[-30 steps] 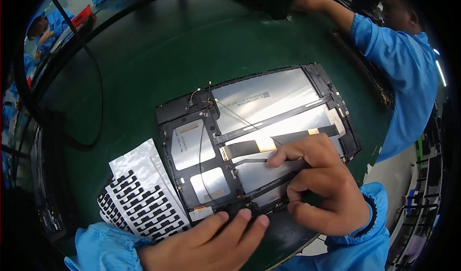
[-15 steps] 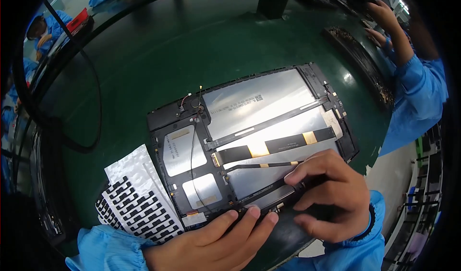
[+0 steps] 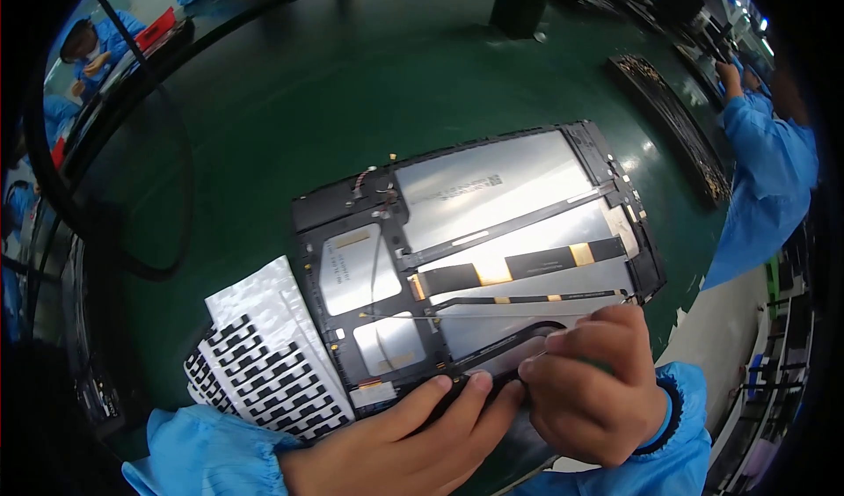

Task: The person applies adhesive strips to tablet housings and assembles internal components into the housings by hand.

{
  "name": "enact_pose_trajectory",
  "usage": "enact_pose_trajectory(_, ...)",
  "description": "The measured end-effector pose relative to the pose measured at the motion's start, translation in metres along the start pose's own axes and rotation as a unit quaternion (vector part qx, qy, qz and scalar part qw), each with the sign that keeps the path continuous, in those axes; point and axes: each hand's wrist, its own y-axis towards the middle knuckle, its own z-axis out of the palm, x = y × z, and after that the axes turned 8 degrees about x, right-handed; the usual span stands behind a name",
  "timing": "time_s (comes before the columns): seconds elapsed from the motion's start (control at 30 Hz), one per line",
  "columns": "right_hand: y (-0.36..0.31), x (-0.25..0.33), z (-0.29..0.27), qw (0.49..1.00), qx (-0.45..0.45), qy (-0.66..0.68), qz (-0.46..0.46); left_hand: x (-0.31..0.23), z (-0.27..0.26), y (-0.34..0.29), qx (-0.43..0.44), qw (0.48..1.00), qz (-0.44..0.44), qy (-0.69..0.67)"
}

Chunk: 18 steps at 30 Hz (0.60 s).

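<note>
An opened tablet lies in front of me, its insides facing up, with silver battery panels and a broad black ribbon cable. My left hand rests along its near edge, fingers stretched out and slightly apart; the thumb is hidden. Above the tablet's near right part, my right hand is closed in a pinch. From its fingers a thin wire runs left across the tablet, ending in a small gold tip over the lower silver plate. A second thin dark wire crosses the left plates.
Left of the tablet lie white sheets with rows of black stickers. A long dark tray of small parts stands at the right on the green table. A person in a blue sleeve works beyond it; others sit far left.
My right hand has gone from loosely curled, thumb and finger apart, to a pinch, and the thin wire now stretches from it. My left hand stays on the edge. The view has shifted slightly.
</note>
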Motion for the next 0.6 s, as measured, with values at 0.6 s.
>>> enact_pose_trajectory(0.6,0.090,0.046,0.026,0.992,0.067,0.099,0.032,0.044,-0.044,-0.084,-0.060,0.984,-0.162,0.032)
